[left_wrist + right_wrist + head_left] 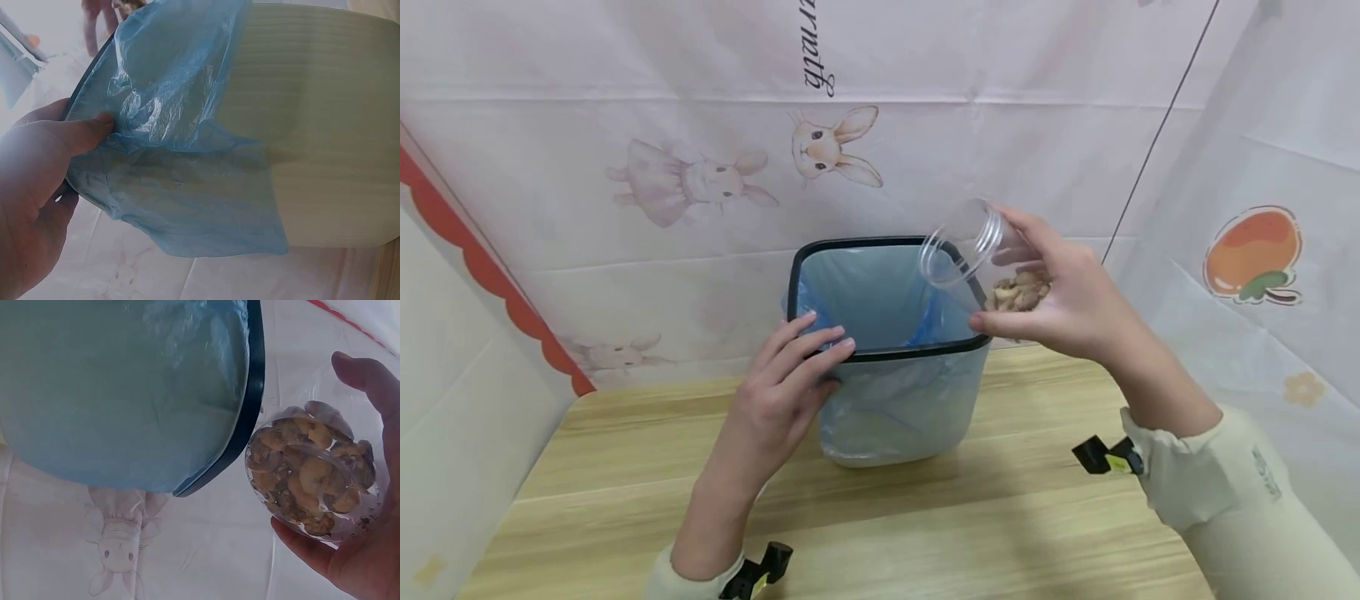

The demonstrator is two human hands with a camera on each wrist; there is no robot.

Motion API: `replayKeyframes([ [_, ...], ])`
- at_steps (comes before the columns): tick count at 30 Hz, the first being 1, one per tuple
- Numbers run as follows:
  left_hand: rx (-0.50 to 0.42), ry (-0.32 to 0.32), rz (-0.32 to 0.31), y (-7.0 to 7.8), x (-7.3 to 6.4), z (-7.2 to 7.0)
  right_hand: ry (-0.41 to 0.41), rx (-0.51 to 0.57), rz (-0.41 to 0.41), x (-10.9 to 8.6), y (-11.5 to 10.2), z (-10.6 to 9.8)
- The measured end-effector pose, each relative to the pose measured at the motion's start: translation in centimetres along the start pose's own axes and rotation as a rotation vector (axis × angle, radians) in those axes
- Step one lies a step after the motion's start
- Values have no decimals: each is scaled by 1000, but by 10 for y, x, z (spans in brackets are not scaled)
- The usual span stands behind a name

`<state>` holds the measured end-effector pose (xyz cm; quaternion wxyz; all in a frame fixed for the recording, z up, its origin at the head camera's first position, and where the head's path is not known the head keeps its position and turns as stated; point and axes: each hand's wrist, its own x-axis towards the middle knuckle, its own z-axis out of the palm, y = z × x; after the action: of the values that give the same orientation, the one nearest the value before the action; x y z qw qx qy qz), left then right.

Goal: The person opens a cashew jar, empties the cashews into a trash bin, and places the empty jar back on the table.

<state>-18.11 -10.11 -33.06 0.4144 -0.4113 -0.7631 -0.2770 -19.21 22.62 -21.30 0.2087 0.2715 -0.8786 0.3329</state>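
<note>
A pale trash can [898, 417] with a black rim [917, 353] stands upright, lined with a thin blue plastic bag [169, 94] folded over its outside. My left hand [778, 387] grips the near left of the rim, fingers over the edge and thumb against the bag outside. Over the can's right side, my right hand [1078, 300] holds a clear plastic jar [962, 242], tilted with its open mouth toward the can. Brown and tan nut-like pieces [309, 472] lie at the jar's bottom end, close to the palm.
The can sits on a light wooden table [1037, 500]. Behind it hangs a pale cloth backdrop [715, 292] printed with rabbits, and another printed sheet [1247, 367] borders the right side. Each wrist wears a small black device [1108, 456].
</note>
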Motion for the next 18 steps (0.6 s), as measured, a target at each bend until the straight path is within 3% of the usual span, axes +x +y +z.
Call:
replayKeyframes([
  [8, 3, -4, -5, -1, -1, 0, -94, 10, 35, 27, 9, 5],
  [18, -3, -6, -5, -1, -1, 0, -163, -147, -36, 51, 19, -3],
])
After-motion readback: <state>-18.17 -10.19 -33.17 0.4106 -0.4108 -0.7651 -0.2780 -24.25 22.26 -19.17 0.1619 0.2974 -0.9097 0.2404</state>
